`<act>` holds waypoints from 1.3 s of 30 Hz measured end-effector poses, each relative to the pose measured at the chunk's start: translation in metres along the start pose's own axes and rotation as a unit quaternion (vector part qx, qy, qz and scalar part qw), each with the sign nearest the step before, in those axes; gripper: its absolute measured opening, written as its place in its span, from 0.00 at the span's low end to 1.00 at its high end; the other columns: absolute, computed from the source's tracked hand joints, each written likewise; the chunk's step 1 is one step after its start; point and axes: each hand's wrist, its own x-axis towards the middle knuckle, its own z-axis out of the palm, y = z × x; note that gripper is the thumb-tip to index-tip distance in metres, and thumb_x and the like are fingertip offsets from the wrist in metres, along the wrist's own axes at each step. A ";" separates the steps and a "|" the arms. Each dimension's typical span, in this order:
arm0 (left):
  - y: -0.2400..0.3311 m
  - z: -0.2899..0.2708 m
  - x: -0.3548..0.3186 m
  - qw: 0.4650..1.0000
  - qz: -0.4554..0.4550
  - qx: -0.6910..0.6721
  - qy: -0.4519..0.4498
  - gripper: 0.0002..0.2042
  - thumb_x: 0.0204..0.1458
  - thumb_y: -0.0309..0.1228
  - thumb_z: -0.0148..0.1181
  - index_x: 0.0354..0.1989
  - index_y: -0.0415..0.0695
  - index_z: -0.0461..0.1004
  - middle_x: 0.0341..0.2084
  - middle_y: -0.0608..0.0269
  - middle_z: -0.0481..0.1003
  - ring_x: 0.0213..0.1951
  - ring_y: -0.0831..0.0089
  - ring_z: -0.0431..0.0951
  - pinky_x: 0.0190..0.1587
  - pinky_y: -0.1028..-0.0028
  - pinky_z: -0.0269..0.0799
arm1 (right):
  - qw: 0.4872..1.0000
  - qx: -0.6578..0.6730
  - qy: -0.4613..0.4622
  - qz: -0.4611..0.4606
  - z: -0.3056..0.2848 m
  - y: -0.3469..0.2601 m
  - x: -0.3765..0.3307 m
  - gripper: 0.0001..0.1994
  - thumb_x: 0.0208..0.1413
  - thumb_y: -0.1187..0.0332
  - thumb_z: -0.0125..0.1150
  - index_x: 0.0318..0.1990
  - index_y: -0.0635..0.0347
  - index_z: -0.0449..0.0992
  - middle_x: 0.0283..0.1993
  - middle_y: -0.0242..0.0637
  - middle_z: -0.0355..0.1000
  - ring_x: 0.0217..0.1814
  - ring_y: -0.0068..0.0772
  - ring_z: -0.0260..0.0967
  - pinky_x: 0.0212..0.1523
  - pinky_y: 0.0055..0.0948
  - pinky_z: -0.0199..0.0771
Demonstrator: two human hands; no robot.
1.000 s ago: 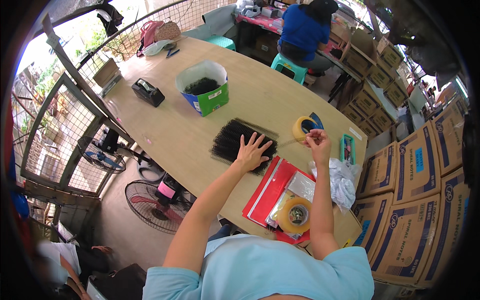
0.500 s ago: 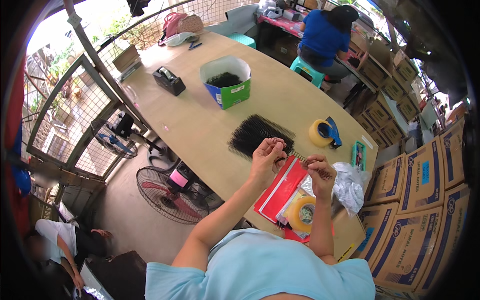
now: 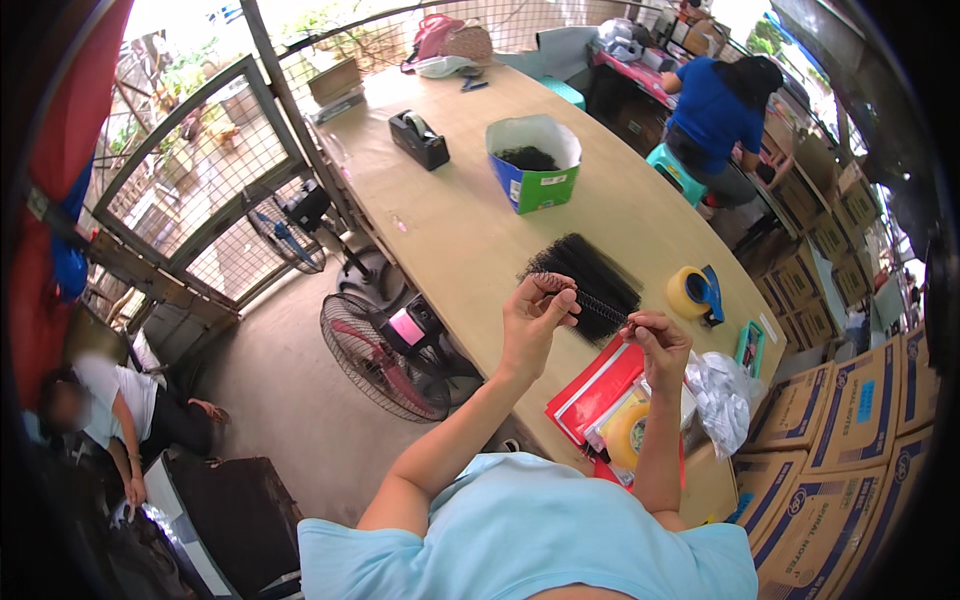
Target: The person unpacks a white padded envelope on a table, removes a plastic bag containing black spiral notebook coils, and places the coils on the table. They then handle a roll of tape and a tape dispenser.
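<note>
Both hands up: my left hand [image 3: 535,315] & right hand [image 3: 655,340] pinch a black spiral coil [image 3: 600,303] btwn them, near black coil pile [image 3: 585,280].

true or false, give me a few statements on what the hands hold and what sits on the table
1. Both hands, left hand and right hand, hold one black spiral coil between them. True.
2. The green box is empty. False: dark pieces lie inside it.
3. The yellow tape roll sits right of the pile of black coils. True.
4. The black tape dispenser lies on the red folder. False: it stands on the bare table, far from it.
</note>
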 end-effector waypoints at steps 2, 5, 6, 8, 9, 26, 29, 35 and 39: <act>0.005 -0.010 -0.006 1.000 0.016 0.008 0.006 0.09 0.52 0.30 0.60 0.39 0.41 0.71 0.35 0.66 0.72 0.32 0.79 0.74 0.32 0.79 0.72 | 1.000 -0.001 -0.015 -0.002 0.010 0.002 0.005 0.06 0.50 0.79 0.59 0.36 0.69 0.75 0.39 0.44 0.73 0.33 0.30 0.74 0.35 0.25 0.79; 0.011 -0.029 -0.017 0.999 0.027 0.015 0.042 0.09 0.52 0.30 0.60 0.38 0.41 0.71 0.34 0.67 0.72 0.32 0.79 0.74 0.32 0.79 0.72 | 0.999 0.003 -0.036 -0.001 0.028 0.003 0.014 0.05 0.50 0.79 0.60 0.36 0.68 0.75 0.38 0.43 0.72 0.33 0.29 0.74 0.34 0.24 0.78; 0.013 -0.034 -0.020 0.998 0.028 0.015 0.055 0.09 0.52 0.30 0.60 0.38 0.40 0.71 0.33 0.67 0.72 0.31 0.79 0.74 0.32 0.80 0.72 | 0.999 0.005 -0.043 0.000 0.034 0.005 0.016 0.05 0.50 0.79 0.60 0.36 0.68 0.76 0.38 0.42 0.72 0.33 0.29 0.74 0.34 0.23 0.78; 0.017 -0.044 -0.027 0.996 0.030 0.016 0.082 0.09 0.52 0.30 0.60 0.39 0.40 0.71 0.33 0.66 0.72 0.31 0.80 0.74 0.32 0.80 0.73 | 0.998 0.011 -0.055 0.007 0.042 0.011 0.018 0.05 0.50 0.79 0.60 0.35 0.67 0.76 0.37 0.42 0.72 0.33 0.29 0.74 0.34 0.23 0.78; 0.019 -0.048 -0.030 0.995 0.033 0.017 0.089 0.10 0.52 0.30 0.60 0.39 0.40 0.71 0.33 0.66 0.72 0.31 0.80 0.74 0.32 0.80 0.73 | 0.998 0.014 -0.060 0.010 0.045 0.014 0.019 0.05 0.50 0.79 0.60 0.35 0.67 0.76 0.37 0.42 0.72 0.33 0.29 0.74 0.33 0.23 0.78; -0.085 -0.011 -0.020 0.937 -0.265 -0.226 0.030 0.09 0.55 0.29 0.56 0.44 0.46 0.69 0.39 0.66 0.73 0.40 0.76 0.75 0.42 0.78 0.72 | 0.979 0.181 0.088 0.016 0.017 0.022 -0.006 0.11 0.56 0.73 0.54 0.46 0.65 0.70 0.42 0.39 0.71 0.40 0.27 0.67 0.45 0.27 0.71; -0.108 -0.001 -0.024 0.883 -0.392 -0.257 0.000 0.15 0.55 0.29 0.55 0.50 0.46 0.64 0.42 0.63 0.71 0.44 0.74 0.73 0.46 0.75 0.71 | 0.989 0.060 0.135 0.014 0.007 0.012 0.021 0.08 0.59 0.70 0.52 0.42 0.64 0.69 0.36 0.36 0.71 0.35 0.27 0.69 0.38 0.27 0.71; -0.157 -0.041 -0.012 0.891 -0.427 -0.127 0.092 0.28 0.51 0.24 0.56 0.60 0.46 0.52 0.51 0.59 0.61 0.52 0.69 0.65 0.56 0.64 0.62 | 0.902 -0.431 0.024 0.022 -0.008 0.047 0.102 0.08 0.53 0.69 0.59 0.39 0.61 0.73 0.27 0.37 0.66 0.26 0.31 0.68 0.31 0.31 0.70; -0.175 -0.062 0.013 0.895 -0.408 -0.043 0.173 0.37 0.46 0.19 0.56 0.65 0.45 0.44 0.60 0.57 0.50 0.57 0.68 0.60 0.59 0.60 0.56 | 0.866 -0.500 -0.031 -0.007 -0.005 0.115 0.122 0.11 0.48 0.69 0.63 0.39 0.61 0.74 0.32 0.41 0.67 0.31 0.40 0.68 0.35 0.34 0.70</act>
